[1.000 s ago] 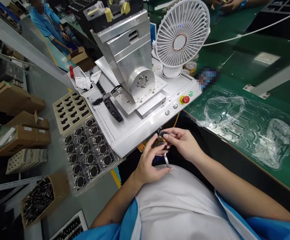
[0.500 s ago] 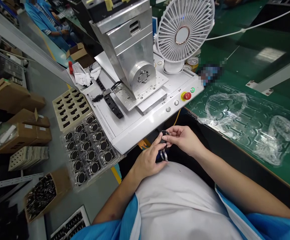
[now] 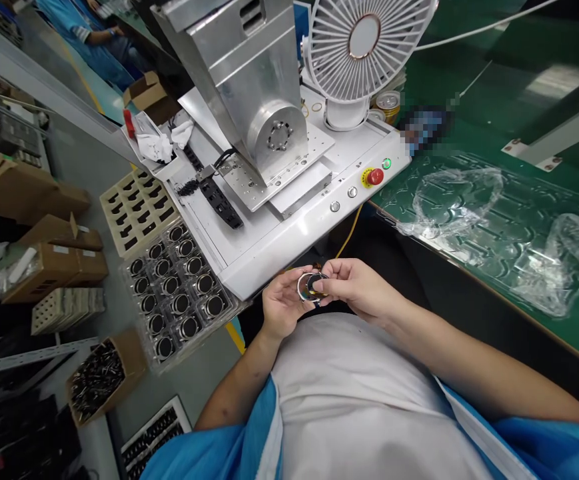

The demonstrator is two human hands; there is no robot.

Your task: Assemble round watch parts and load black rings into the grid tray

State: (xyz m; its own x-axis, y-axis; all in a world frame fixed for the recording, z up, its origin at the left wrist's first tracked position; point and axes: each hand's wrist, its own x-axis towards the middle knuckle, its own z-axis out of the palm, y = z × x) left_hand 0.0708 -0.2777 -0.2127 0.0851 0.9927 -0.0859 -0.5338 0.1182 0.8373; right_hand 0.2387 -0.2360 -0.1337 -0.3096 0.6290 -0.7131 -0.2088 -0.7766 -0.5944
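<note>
Between my hands, in front of my shirt, is a round part with a silver rim [image 3: 304, 288] and a dark middle. My left hand [image 3: 283, 303] has its fingers round the rim on the left side. From the right, my right hand [image 3: 362, 288] pinches the part, with the thumb over its dark centre. Just beyond them runs the front edge of the white machine base [image 3: 274, 257]. A clear tray [image 3: 162, 363] with several round black parts [image 3: 180, 305] in silver rims lies to the left.
A metal fixture [image 3: 264, 87] and a white fan [image 3: 364, 40] stand on the base, near a red button [image 3: 374, 177]. Crumpled clear plastic [image 3: 544, 287] lies on the green surface at right. A beige tray [image 3: 136, 210], cartons and a person in blue [image 3: 84, 33] are at left.
The round part has turned so that its silver rim and face show. My left hand has rolled palm-up around it. The view has shifted slightly.
</note>
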